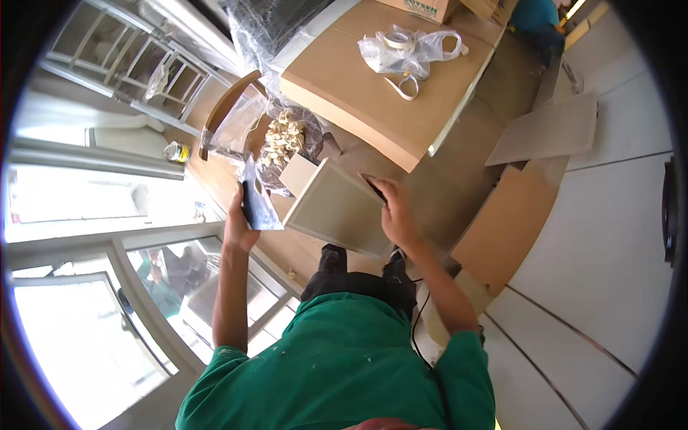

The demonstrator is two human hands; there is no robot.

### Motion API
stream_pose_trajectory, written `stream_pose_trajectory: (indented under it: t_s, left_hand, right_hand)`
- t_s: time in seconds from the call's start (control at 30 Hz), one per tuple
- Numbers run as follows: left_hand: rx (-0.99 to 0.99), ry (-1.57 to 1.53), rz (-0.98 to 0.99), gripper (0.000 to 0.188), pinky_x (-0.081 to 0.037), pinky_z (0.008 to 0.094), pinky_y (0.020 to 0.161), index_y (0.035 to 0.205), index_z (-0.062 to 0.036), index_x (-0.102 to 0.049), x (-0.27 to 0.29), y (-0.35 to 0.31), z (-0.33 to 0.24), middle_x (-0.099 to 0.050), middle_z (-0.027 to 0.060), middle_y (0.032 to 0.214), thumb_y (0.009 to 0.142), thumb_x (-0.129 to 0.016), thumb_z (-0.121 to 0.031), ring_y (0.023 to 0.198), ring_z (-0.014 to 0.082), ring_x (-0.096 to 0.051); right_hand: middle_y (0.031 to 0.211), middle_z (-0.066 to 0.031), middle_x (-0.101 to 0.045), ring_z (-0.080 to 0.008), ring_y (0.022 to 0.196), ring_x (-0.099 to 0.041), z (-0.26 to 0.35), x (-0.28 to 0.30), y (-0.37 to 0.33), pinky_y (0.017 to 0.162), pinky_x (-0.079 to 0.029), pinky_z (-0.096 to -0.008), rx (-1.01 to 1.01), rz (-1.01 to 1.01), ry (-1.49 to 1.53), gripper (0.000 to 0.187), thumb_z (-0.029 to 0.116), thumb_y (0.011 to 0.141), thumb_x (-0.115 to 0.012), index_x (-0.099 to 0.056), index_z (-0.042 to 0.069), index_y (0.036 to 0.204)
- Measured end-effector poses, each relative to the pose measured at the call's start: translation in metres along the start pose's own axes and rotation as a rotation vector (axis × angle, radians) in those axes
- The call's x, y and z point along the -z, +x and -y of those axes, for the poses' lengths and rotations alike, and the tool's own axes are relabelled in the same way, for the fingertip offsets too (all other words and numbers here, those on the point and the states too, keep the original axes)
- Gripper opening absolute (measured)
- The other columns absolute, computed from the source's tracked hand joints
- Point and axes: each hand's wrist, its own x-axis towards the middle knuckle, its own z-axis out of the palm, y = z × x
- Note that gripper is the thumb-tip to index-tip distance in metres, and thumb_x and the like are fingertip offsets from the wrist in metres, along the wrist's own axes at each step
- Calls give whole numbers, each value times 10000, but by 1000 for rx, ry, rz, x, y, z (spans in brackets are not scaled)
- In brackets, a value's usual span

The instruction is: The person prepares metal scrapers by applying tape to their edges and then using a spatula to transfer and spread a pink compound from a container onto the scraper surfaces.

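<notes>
My left hand (238, 223) is closed on a flat grey-blue piece with a dark inner side (260, 203); its exact kind I cannot make out. My right hand (398, 215) grips a small, dark flat piece (375, 189) with a brownish tip, close to the right edge of a pale framed panel (340, 206). That panel is tilted in front of my legs, between both hands. Whether the right fingers also touch the panel, I cannot tell. Behind the panel's upper left corner, a smaller whitish block (297, 174) shows partly.
A cardboard-covered table (351, 93) ahead bears a plastic bag (408, 51) and tape rolls. Plastic-wrapped dried flowers (284, 137) stand beside a wooden chair (228, 107). A metal ladder (129, 57) is far left. Cardboard (502, 229) and another panel (548, 130) lie right. Windows (86, 344) line the left.
</notes>
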Motion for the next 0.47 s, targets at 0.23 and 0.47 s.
stream_pose_trajectory:
  t_s: [0.23,0.47]
  left_hand:
    - [241,-93,170,645,-284,420,1200,1526,-212,-246,76,122,51,-339,155,1564,1012,-334,-591,1457,304,-305]
    - [265,393,269,773,-233,462,1212,1579,-187,-88,99,224,80,-311,172,1575,986,-277,-645,1481,303,-252]
  right_hand:
    - [1237,-219,-511,-397,1222,-464,-98,-203,-4,1078,-359,-459,-324,-393,45,612,-175,781,-439,-514,28,1353]
    - [1367,-195,-452,-374,1266,-438,-165,-264,7,1102,-335,-482,-426,-372,-95,613,-140,815,-483,-515,85,1384]
